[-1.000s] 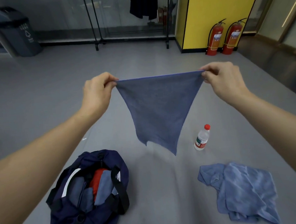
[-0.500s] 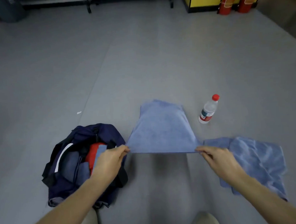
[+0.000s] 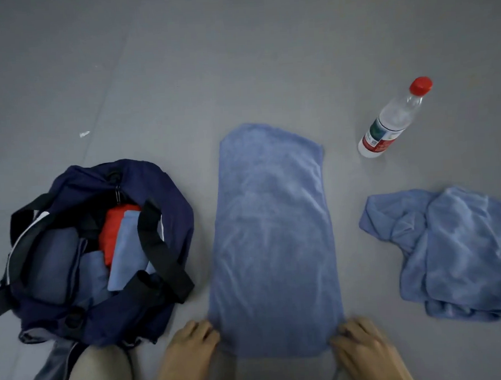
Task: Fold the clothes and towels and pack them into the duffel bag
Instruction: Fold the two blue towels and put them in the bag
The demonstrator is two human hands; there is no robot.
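- Since half a second ago the towel (image 3: 272,241) has come fully down: it now lies flat and long on the floor (image 3: 236,59), between the duffel bag (image 3: 171,199) and the second towel (image 3: 455,251).
- The step in hand seems to be spreading the towel for its first fold. The next move probably calls for bringing the near corners over to the far edge while keeping the sides in line.
- The duffel bag stands open just to the left of the towel, with folded blue and red pieces inside. Its near end is partly hidden behind something pale, perhaps a knee.
- The second towel lies crumpled on the right, not yet folded, and the frame cuts it off.
- The left hand (image 3: 190,347) pinches the near left corner and the right hand (image 3: 362,346) the near right one. The right hand is blurred, so its fingers are hard to make out.
- The bottle (image 3: 393,118) stands apart, past the towel's far right corner.
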